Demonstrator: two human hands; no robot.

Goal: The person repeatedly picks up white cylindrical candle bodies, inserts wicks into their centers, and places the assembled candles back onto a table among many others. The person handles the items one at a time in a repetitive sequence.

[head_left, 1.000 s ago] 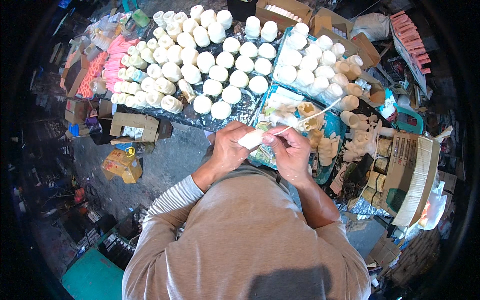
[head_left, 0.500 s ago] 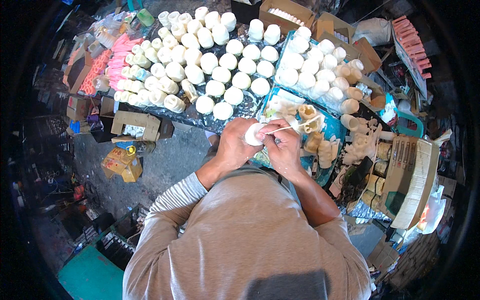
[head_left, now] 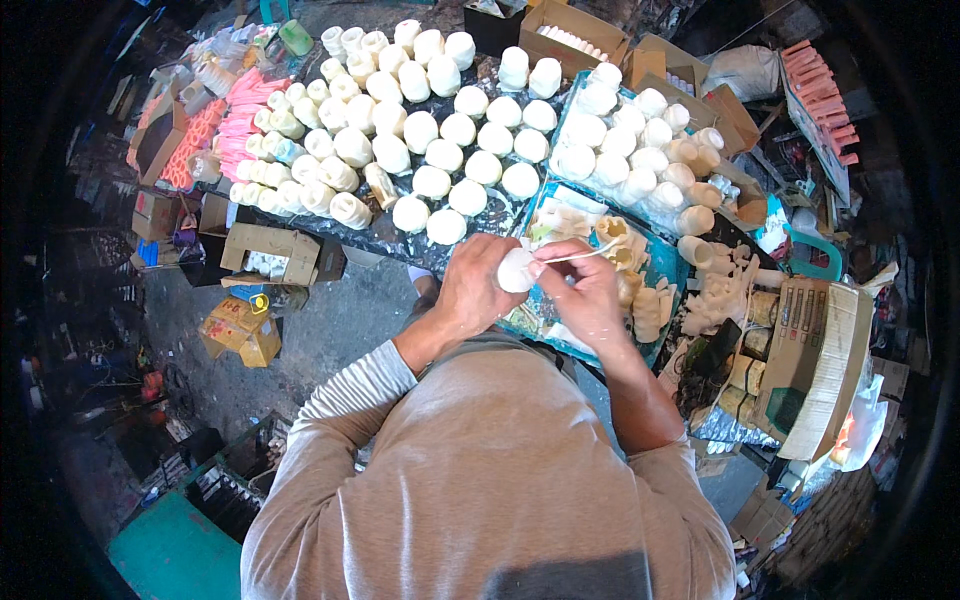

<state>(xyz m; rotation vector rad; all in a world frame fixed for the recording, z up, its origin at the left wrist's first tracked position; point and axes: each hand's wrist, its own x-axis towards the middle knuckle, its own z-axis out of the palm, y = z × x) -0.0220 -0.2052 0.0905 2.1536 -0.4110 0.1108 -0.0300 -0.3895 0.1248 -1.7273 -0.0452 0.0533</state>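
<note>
Rows of white moulded pieces [head_left: 430, 130] cover the dark table [head_left: 390, 235] ahead. My left hand [head_left: 480, 285], wrist bent inward, grips a small white piece [head_left: 516, 270] before my chest; my right hand [head_left: 585, 295] pinches a thin stick [head_left: 580, 255] against it.

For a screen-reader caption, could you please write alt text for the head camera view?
Seen from above, a person's left hand holds a small round white cast piece while the right hand works it with a thin pale stick. Ahead, a dark tabletop carries rows of similar white rounded pieces, and a blue tray holds cream-coloured castings.
</note>
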